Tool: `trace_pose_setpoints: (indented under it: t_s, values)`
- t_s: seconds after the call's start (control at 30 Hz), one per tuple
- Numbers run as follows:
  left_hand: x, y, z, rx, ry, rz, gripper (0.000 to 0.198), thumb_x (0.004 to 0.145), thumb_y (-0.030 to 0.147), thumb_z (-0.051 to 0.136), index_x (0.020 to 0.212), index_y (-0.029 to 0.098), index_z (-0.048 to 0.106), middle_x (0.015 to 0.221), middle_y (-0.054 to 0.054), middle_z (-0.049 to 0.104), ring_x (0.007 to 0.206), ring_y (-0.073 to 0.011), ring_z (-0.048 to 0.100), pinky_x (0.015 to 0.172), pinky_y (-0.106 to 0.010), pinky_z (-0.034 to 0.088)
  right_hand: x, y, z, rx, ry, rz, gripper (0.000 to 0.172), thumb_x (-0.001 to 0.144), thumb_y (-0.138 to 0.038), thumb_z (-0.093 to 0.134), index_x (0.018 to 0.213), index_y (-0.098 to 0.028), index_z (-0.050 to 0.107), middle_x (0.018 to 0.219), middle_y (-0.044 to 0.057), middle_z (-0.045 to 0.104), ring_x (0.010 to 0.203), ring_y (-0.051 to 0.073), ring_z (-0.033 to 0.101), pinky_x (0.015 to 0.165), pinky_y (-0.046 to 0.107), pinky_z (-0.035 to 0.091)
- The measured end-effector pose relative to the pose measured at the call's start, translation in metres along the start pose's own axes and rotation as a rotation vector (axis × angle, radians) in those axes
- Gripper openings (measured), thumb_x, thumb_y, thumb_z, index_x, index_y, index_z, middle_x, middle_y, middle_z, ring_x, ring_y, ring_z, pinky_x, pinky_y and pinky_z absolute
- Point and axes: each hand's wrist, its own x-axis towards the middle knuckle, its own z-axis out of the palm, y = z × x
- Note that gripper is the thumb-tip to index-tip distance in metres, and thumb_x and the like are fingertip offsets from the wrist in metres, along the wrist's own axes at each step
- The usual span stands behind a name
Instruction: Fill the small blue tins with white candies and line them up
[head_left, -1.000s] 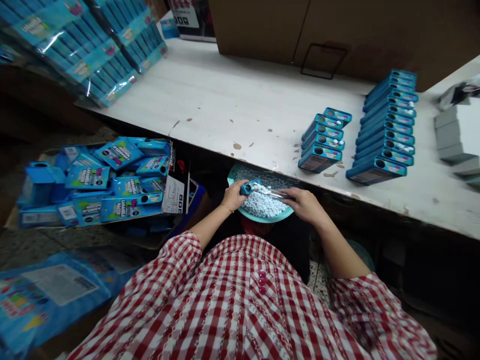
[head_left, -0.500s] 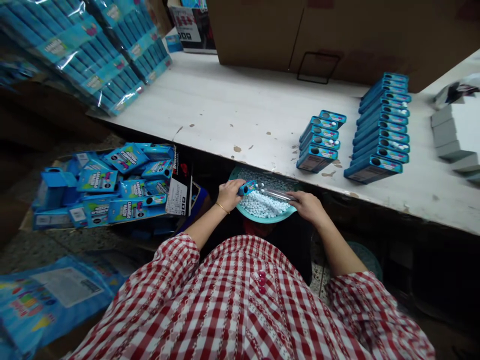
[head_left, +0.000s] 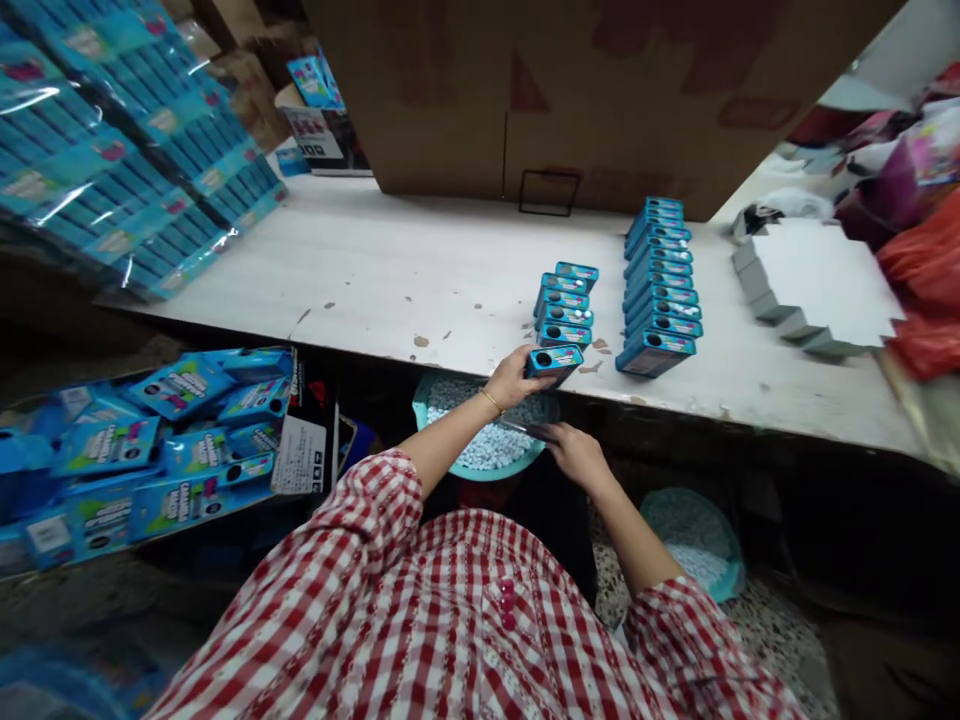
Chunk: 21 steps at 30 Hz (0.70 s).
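Note:
My left hand (head_left: pixel 514 378) is closed around a small blue candy box (head_left: pixel 555 360), held upright at the front edge of the table. The box has a dark round hole in its top and stands at the near end of a short row of similar boxes (head_left: pixel 564 300). My right hand (head_left: pixel 581 457) grips a slim, shiny scoop (head_left: pixel 525 428), its tip over a turquoise basin (head_left: pixel 491 474). Small white candies (head_left: pixel 484 445) fill the basin, which sits below the table edge, partly under it.
A longer row of blue boxes (head_left: pixel 660 290) stands farther right on the white table (head_left: pixel 360 265). Flat white cartons (head_left: pixel 825 285) lie beyond it. A carton of loose boxes (head_left: pixel 304 440) is at my left; wrapped packs (head_left: pixel 127 150) rise behind. Another basin (head_left: pixel 697 545) is low right.
My left hand has carried the candy box from above the basin up and right to the table row. My right hand has lowered the scoop slightly. The view has shifted right.

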Motion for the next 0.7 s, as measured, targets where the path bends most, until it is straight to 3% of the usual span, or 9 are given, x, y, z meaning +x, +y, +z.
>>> trace_pose_setpoints:
  t_s: [0.1,0.2,0.27,0.33,0.4,0.5,0.6,0.7]
  values:
    - [0.014,-0.009,0.01,0.124,0.095,-0.028,0.051,0.066,0.03,0.071,0.109,0.014,0.05,0.107,-0.01,0.058,0.096,-0.0223,0.058,0.086,-0.037,0.048,-0.03,0.014,-0.019,0.032,0.055,0.026,0.033,0.085,-0.03,0.045,0.115,-0.028,0.058,0.103,0.004,0.065,0.092,0.02,0.061,0.072,0.027,0.045]
    - [0.009,-0.017,0.011,0.187,0.216,-0.021,0.075,0.058,0.03,0.077,0.122,0.013,0.041,0.121,-0.016,0.049,0.11,-0.0264,0.051,0.096,-0.041,0.043,-0.044,0.029,-0.063,0.156,0.273,0.079,0.025,0.084,-0.037,0.047,0.098,-0.025,0.064,0.087,0.003,0.067,0.077,0.018,0.062,0.067,0.027,0.045]
    - [0.006,-0.018,0.013,0.153,0.255,0.004,0.098,0.05,0.032,0.081,0.131,0.011,0.031,0.133,-0.02,0.039,0.124,-0.0301,0.04,0.105,-0.042,0.035,-0.026,0.033,-0.104,0.19,0.502,0.078,0.029,0.086,-0.04,0.043,0.094,-0.021,0.064,0.083,0.006,0.066,0.076,0.019,0.061,0.067,0.028,0.045]
    - [0.008,-0.016,0.018,0.047,0.249,-0.017,0.115,0.045,0.034,0.084,0.138,0.012,0.02,0.142,-0.021,0.028,0.133,-0.0324,0.028,0.109,-0.044,0.028,0.017,0.028,-0.144,0.17,0.665,0.022,0.034,0.089,-0.038,0.039,0.106,-0.019,0.062,0.102,0.01,0.063,0.093,0.023,0.058,0.078,0.031,0.044]
    - [0.015,-0.012,0.023,-0.056,0.22,-0.061,0.118,0.045,0.037,0.083,0.14,0.015,0.016,0.145,-0.019,0.027,0.134,-0.0332,0.025,0.11,-0.047,0.026,0.072,0.018,-0.172,0.115,0.636,-0.031,0.036,0.09,-0.033,0.039,0.118,-0.021,0.057,0.122,0.01,0.055,0.108,0.024,0.051,0.088,0.035,0.041]
    - [0.033,-0.007,0.029,-0.307,0.079,-0.165,0.094,0.062,0.05,0.072,0.138,0.021,0.025,0.139,-0.013,0.04,0.128,-0.0321,0.038,0.103,-0.051,0.035,0.143,0.005,-0.184,-0.031,0.415,0.023,0.042,0.089,-0.036,0.04,0.131,-0.028,0.046,0.145,0.006,0.031,0.128,0.032,0.029,0.096,0.052,0.032]
    - [0.056,-0.003,0.034,-0.694,-0.115,-0.336,0.074,0.074,0.062,0.053,0.134,0.021,0.035,0.132,-0.012,0.05,0.119,-0.0304,0.049,0.095,-0.05,0.043,0.178,0.009,-0.171,-0.143,0.282,0.038,0.043,0.091,-0.041,0.033,0.132,-0.034,0.042,0.145,0.004,0.03,0.129,0.034,0.023,0.095,0.061,0.027]
    - [0.081,-0.004,0.039,-0.887,-0.154,-0.433,0.077,0.074,0.069,0.046,0.133,0.02,0.038,0.13,-0.011,0.052,0.117,-0.0294,0.051,0.094,-0.048,0.045,0.191,0.029,-0.164,-0.225,0.321,-0.066,0.043,0.092,-0.039,0.027,0.133,-0.032,0.041,0.142,0.004,0.035,0.126,0.03,0.028,0.097,0.057,0.027]
